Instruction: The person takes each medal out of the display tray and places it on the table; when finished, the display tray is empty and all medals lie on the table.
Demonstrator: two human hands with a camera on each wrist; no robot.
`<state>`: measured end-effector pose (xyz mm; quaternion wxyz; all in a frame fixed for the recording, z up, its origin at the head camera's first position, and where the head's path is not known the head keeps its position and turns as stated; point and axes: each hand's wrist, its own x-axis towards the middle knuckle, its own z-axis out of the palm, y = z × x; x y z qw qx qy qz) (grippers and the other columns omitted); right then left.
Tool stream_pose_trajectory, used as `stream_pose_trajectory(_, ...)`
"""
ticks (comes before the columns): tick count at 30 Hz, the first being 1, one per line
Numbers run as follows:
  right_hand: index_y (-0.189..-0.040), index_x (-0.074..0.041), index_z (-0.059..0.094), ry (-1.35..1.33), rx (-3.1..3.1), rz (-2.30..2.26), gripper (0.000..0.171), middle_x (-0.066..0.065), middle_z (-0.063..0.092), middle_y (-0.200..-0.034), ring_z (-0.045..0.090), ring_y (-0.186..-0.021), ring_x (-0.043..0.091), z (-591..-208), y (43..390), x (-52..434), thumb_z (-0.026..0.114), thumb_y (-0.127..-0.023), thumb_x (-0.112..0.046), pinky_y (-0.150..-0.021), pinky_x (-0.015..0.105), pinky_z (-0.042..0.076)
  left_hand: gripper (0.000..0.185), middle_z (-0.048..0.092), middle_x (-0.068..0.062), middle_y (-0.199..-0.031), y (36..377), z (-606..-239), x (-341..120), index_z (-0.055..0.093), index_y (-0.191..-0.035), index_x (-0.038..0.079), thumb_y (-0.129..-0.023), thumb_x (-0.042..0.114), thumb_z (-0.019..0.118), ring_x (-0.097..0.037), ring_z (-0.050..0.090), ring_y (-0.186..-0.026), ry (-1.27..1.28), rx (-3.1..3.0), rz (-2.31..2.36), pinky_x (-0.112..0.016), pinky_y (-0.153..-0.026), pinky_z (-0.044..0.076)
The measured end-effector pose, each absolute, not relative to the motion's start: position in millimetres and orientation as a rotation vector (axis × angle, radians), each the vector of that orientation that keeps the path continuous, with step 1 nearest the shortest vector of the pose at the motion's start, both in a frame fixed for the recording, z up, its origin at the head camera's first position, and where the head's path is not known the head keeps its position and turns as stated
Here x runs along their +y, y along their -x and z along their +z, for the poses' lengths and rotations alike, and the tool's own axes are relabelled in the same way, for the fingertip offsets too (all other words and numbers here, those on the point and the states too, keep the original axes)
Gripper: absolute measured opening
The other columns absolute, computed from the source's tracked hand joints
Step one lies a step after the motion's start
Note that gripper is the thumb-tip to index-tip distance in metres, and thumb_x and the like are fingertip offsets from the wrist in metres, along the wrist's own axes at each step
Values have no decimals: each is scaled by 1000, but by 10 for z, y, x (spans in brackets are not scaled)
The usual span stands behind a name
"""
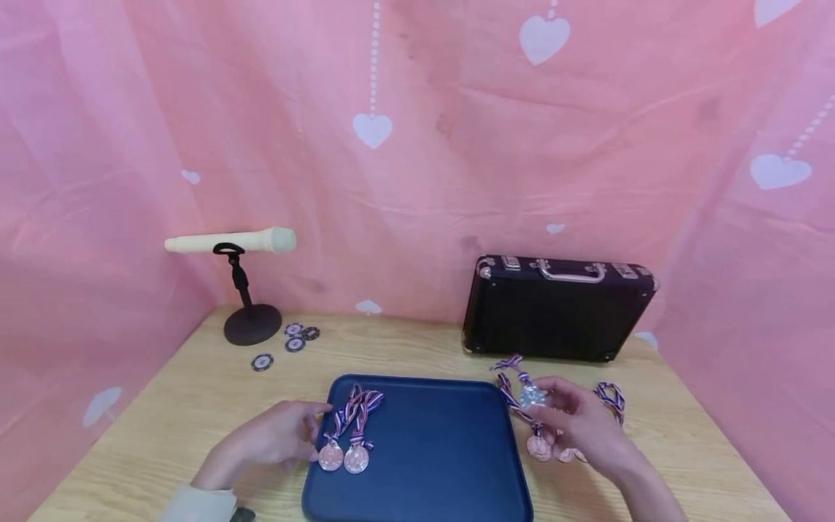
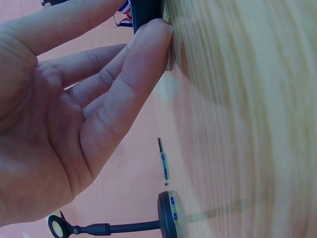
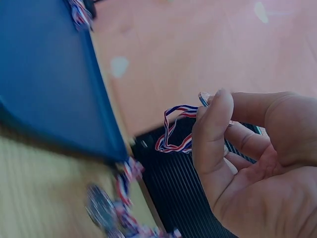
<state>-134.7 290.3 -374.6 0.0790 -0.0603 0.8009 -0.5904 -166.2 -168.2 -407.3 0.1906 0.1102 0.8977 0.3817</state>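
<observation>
A dark blue tray (image 1: 430,464) lies on the wooden table, with two bronze medals (image 1: 343,458) and their striped ribbons at its left side. My left hand (image 1: 306,429) rests on the table beside them, fingers straight, one fingertip (image 2: 156,34) against the tray's edge (image 2: 147,12). To the right of the tray, my right hand (image 1: 554,407) pinches a silver medal (image 1: 531,396) just above the table, its striped ribbon (image 3: 173,133) trailing down. In the right wrist view the medal's rim (image 3: 204,98) shows between thumb and fingers. More medals (image 1: 538,447) lie below that hand.
A black case (image 1: 557,308) with a metal handle stands at the back right. A cream microphone (image 1: 228,241) on a black stand (image 1: 251,322) stands at the back left, with several poker chips (image 1: 295,343) beside it. Pink heart-patterned curtains surround the table.
</observation>
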Motion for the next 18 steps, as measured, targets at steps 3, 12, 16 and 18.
stream_pose_trajectory(3, -136, -1, 56, 133, 2470, -1793, 36, 4, 66, -84, 60, -62, 13, -3736, 1333, 3128, 66, -103, -9, -51, 29, 57, 72, 62, -6, -93, 1652, -4072, -1673, 58, -149, 3, -82, -7, 84, -22, 61, -68, -287, 2526, 1062, -36, -56, 57)
stream_pose_trajectory(12, -113, -36, 68, 44, 2442, -2014, 42, -4, 64, -79, 60, -63, 9, -3823, 1248, 3819, 57, -105, 3, -50, 23, 53, 73, 60, -7, -93, 1664, -4080, -1683, 57, -149, 2, -81, -8, 84, -22, 60, -65, -291, 2518, 1061, -35, -55, 57)
stream_pose_trajectory(16, -110, -40, 69, -35, 2445, -2063, 48, -5, 66, -80, 60, -64, 9, -3882, 1207, 4062, 55, -105, 5, -51, 24, 54, 73, 60, -7, -93, 1655, -4075, -1697, 57, -149, 1, -81, -7, 84, -22, 60, -65, -301, 2514, 1067, -34, -54, 56)
stream_pose_trajectory(18, -110, -41, 69, -67, 2449, -2066, 48, -6, 66, -80, 61, -65, 8, -3906, 1189, 4164, 54, -105, 5, -53, 24, 56, 73, 60, -7, -93, 1656, -4070, -1694, 58, -148, 1, -81, -6, 84, -22, 60, -66, -298, 2514, 1066, -34, -54, 56)
